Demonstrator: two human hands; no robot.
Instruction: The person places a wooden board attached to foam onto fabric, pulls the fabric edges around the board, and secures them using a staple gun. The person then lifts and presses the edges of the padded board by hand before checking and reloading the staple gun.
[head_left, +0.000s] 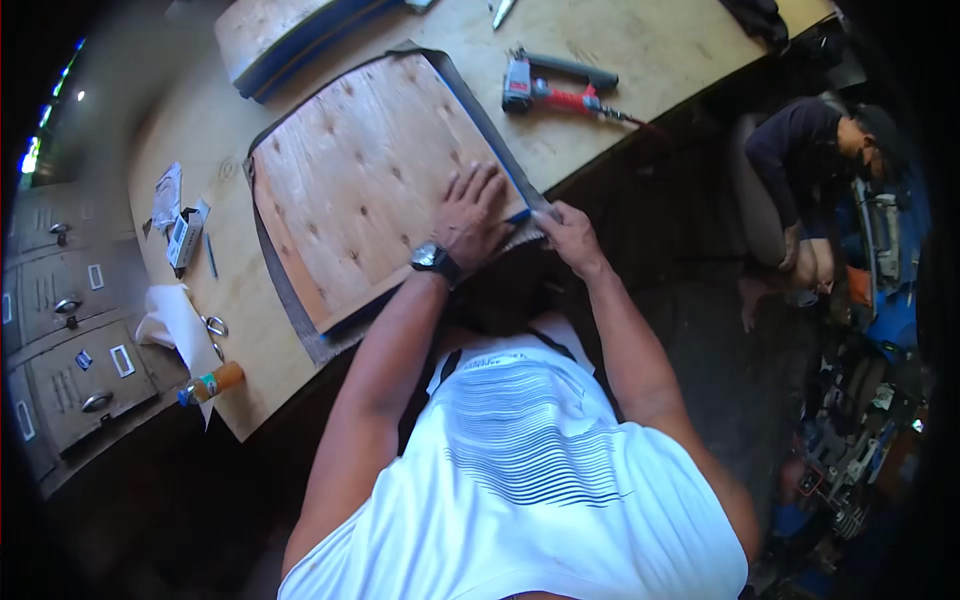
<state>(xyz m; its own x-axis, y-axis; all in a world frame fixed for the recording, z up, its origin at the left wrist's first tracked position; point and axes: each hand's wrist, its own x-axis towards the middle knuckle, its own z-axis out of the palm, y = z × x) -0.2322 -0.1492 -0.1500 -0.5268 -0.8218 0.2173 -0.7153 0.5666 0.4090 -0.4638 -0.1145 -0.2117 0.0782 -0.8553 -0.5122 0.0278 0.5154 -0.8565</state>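
A wooden panel (360,180) lies on dark grey fabric (285,270) whose edges stick out around it, with a blue layer showing along its right side. My left hand (470,220), with a watch on the wrist, rests flat on the panel near its lower right corner, fingers apart. Just right of that corner, my right hand (570,238) pinches the edge of the fabric between thumb and fingers.
On the wooden table (680,50) lie a red and grey staple gun (560,85) and a curved padded piece (290,40). Scissors (215,335), a bottle (215,382) and small boxes (185,238) are at left. Another person (800,180) crouches at right.
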